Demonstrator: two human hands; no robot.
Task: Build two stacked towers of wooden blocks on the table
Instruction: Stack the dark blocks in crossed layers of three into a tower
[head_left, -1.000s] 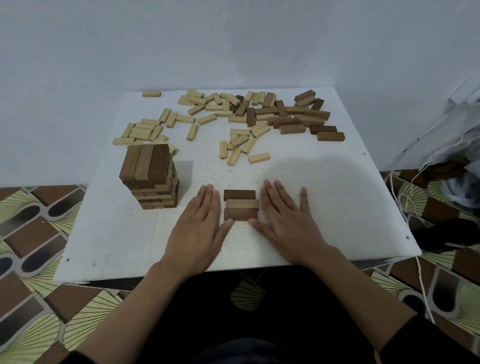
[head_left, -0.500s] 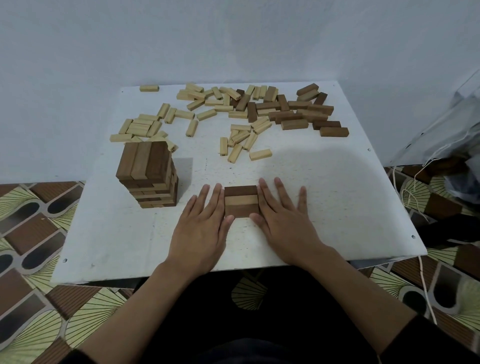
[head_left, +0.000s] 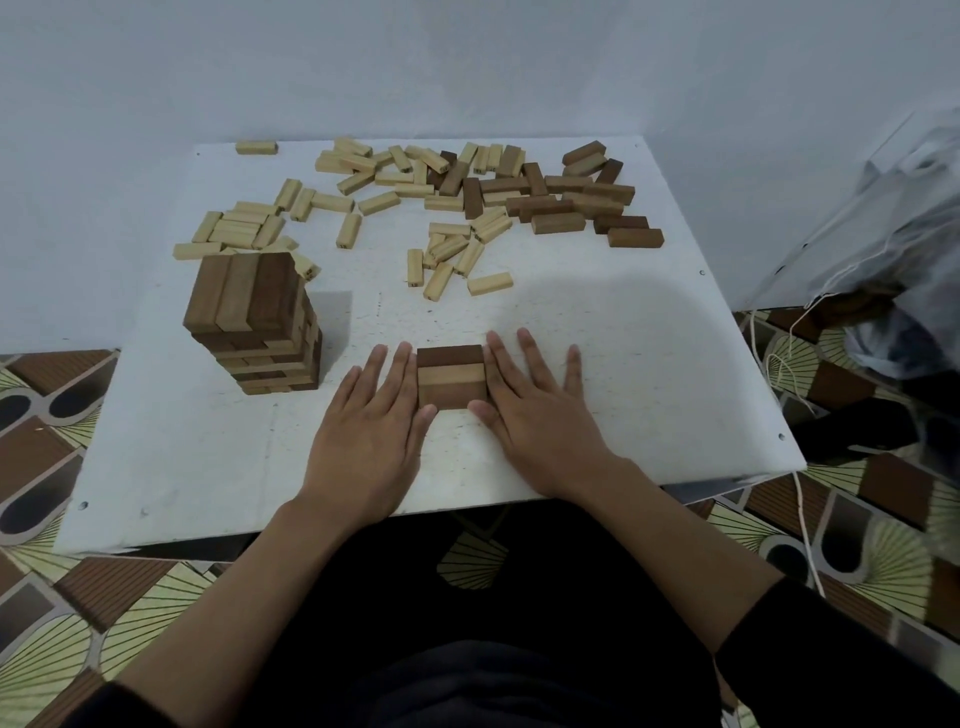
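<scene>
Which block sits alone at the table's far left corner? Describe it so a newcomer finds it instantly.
Start at the square white table and follow its far edge to the left corner. There a single pale rectangular wooden block lies flat, lengthwise along that edge. Unlike the heap of scattered pale wooden blocks to its right, it touches nothing.

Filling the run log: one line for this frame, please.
stage: second tower, first layer | left hand and right hand: flat, pressing three-block layer from both sides | first tower: standing | loose blocks: far side
</scene>
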